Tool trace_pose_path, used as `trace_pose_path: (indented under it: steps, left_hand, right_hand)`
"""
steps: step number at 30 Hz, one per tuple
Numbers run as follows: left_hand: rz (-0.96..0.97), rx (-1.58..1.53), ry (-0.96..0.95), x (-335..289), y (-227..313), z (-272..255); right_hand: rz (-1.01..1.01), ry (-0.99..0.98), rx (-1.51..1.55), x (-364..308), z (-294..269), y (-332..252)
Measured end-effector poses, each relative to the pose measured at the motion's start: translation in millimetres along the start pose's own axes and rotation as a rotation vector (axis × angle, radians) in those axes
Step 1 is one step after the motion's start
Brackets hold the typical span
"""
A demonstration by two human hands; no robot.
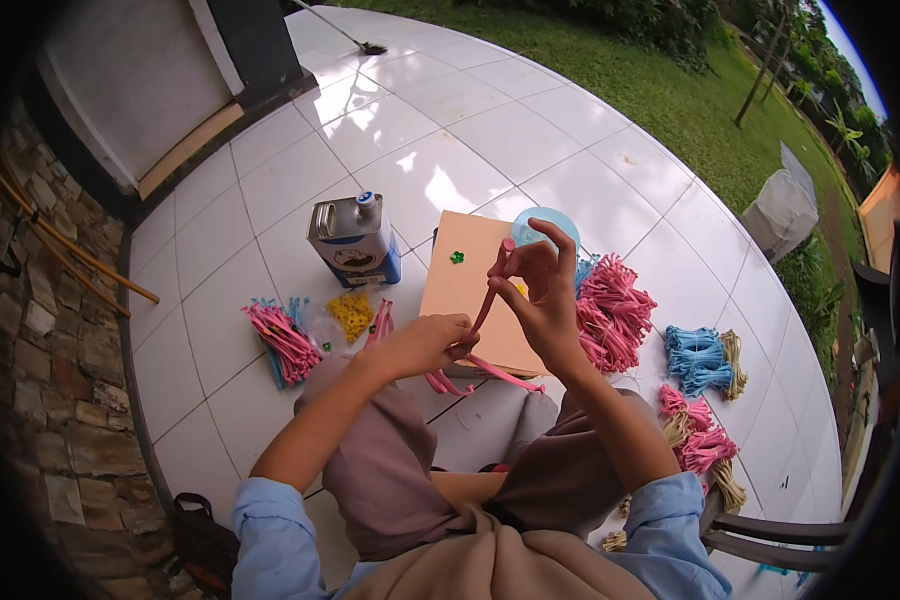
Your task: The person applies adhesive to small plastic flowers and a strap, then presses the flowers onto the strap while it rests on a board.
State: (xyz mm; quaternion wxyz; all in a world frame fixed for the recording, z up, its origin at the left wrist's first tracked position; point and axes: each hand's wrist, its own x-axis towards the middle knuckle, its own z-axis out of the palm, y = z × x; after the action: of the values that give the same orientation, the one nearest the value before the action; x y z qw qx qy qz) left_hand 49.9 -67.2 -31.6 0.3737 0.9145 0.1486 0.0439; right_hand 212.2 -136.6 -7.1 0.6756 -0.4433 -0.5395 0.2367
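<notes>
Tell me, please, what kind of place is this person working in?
Probably a tiled house terrace beside a garden: white floor tiles, a stone wall and a lawn. Both hands hold a pink strip.

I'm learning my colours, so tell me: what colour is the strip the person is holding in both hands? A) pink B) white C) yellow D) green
A: the strip stretched between the left hand and the right hand is pink, like the pink bundles lying on the tiled floor beside it.
</notes>
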Motion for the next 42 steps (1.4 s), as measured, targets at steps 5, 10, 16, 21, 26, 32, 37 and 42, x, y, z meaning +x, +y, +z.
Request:
trace_pose_path:
  steps: [5, 10, 16, 21, 26, 32, 37, 42]
  left_hand:
    - [-0.065, -0.116, 0.047, -4, 3, -19]
    - [-0.195, -0.379, 0.521, -4, -15, -22]
    - [-0.356, -0.503, 0.698, 2, -33, -26]
    - [-0.384, -0.628, 0.79, 6, -52, -15]
    - [-0.369, -0.536, 0.767, 12, -33, -11]
    - [-0.225, -0.449, 0.828, 24, -13, -10]
    - [-0.299, -0.529, 0.751, 23, 10, -17]
    - [-0.309, -0.498, 0.681, 28, 12, -15]
  right_hand:
    - [-0.03, 0.104, 0.029, 3, -5, 2]
    - [0.139, 0.154, -0.218, 14, -43, 14]
    - [0.413, 0.019, -0.571, 12, -90, 77]
    - [0.196, -0.308, -0.707, -23, -79, 142]
    - [0.072, -0.341, -0.903, -27, -68, 152]
    - [0.151, -0.342, -0.845, -13, -59, 132]
    - [-0.129, -0.203, -0.559, 5, -19, 41]
    - [-0.184, -0.238, -0.598, 0, -3, 4]
